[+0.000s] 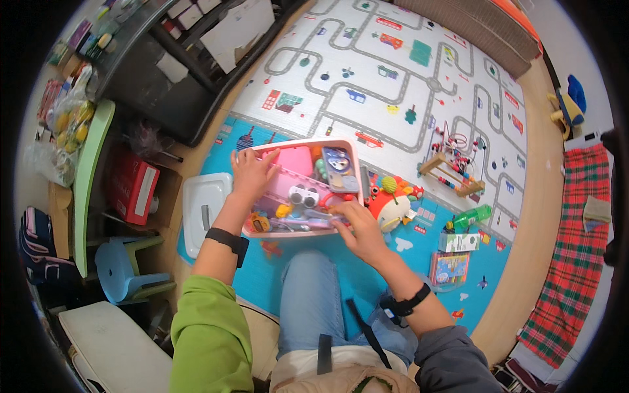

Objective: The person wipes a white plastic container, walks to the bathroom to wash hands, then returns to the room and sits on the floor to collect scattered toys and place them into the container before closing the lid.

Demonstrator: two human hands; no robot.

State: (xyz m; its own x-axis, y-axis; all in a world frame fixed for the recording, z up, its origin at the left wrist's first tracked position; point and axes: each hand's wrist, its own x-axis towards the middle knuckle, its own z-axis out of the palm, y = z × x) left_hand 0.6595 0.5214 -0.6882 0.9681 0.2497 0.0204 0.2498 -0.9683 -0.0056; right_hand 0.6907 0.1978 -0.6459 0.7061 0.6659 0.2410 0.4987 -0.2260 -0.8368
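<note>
A pink-rimmed plastic storage box (295, 235) full of toys sits on the play mat in front of my knees. My left hand (253, 169) lies over its left rim, fingers spread, touching the edge of a pink plastic piece (295, 159). At the front right corner, my right hand (361, 228) reaches in with bent fingers by a lilac toy (314, 221); whether it grips anything is unclear. Between my hands are a white toy with two dark round parts (303, 195) and a yellow-orange toy (259, 223). A dark blue handheld toy (339, 162) rests at the back right.
A white lid (206, 213) lies left of the box. To the right are a plush toy (388, 204), a wooden bead maze (449, 172), a green bottle (469, 218) and a pack of coloured pens (449, 270). A small blue stool (115, 270) stands at left.
</note>
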